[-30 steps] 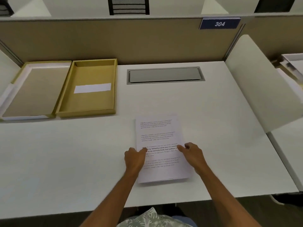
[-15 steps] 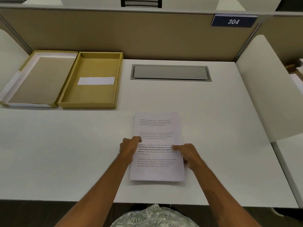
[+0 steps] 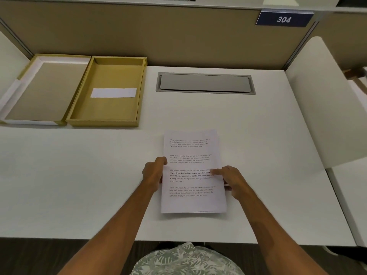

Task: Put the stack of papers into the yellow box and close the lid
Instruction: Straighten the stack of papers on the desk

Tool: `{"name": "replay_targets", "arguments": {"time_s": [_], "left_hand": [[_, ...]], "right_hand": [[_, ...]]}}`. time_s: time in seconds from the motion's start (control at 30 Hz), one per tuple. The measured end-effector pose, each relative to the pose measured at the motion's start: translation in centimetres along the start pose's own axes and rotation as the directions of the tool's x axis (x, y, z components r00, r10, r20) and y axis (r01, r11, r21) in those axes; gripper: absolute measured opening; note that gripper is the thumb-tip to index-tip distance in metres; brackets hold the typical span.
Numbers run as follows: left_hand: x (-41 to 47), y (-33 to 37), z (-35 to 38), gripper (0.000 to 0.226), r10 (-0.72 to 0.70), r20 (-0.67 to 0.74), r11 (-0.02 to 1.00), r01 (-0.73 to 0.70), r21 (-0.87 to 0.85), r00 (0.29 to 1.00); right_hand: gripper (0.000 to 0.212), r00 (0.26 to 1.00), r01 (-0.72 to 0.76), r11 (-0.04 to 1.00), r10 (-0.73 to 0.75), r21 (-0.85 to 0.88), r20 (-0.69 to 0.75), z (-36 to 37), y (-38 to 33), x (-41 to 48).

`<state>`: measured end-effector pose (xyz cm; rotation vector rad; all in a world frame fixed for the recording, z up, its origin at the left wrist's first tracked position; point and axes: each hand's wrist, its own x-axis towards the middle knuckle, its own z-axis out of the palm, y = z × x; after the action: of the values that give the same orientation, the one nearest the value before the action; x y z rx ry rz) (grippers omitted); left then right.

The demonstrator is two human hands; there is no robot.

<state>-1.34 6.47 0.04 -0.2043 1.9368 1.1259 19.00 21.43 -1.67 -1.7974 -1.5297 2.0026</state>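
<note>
Papers (image 3: pixel 191 171), printed text; blue sign (image 3: pixel 284 19) "304".

A white counter (image 3: pixel 258 126) fills most of the view, with a grey metal cable hatch (image 3: pixel 205 83) set flush into it towards the back. Behind the hatch stands a tan partition panel (image 3: pixel 139 32), and at its upper right corner hangs a dark blue sign (image 3: pixel 284 19) reading 304. To the right of the hatch a white side divider (image 3: pixel 325 100) rises. Dark floor (image 3: pixel 39 257) shows below the counter's near edge.
</note>
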Motion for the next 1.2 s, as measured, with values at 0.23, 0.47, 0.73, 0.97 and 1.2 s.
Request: {"name": "replay_targets", "arguments": {"time_s": [0.23, 0.47, 0.73, 0.97, 1.2], "left_hand": [[0.3, -0.2, 0.7, 0.025, 0.033, -0.024, 0.999, -0.032, 0.02, 0.999], [0.7, -0.3, 0.5, 0.031, 0.05, -0.035, 0.999, -0.051, -0.005, 0.998], [1.6, 0.1, -1.0, 0.029, 0.031, 0.036, 0.998, -0.029, -0.055, 0.999], [2.6, 0.2, -1.0, 0.02, 0.034, 0.131, 0.999, -0.038, 0.032, 0.991], [3.3, 0.0, -1.1, 0.004, 0.072, 0.152, 0.982, -0.096, 0.161, 0.986]], "right_hand": [[0.02, 0.997, 0.073, 0.997, -0.074, -0.024, -0.018, -0.3, 1.0, 0.3], [0.028, 0.988, 0.152, 0.987, -0.151, 0.052, -0.024, -0.5, 1.4, 0.1], [0.026, 0.998, 0.062, 0.988, -0.062, 0.143, -0.007, -1.2, 1.4, 0.8], [0.014, 0.997, 0.046, 0.987, -0.054, 0.155, 0.05, -2.0, 0.6, 1.3], [0.035, 0.982, 0.067, 0.996, -0.076, 0.053, 0.174, -2.4, -0.8, 2.2]]}}
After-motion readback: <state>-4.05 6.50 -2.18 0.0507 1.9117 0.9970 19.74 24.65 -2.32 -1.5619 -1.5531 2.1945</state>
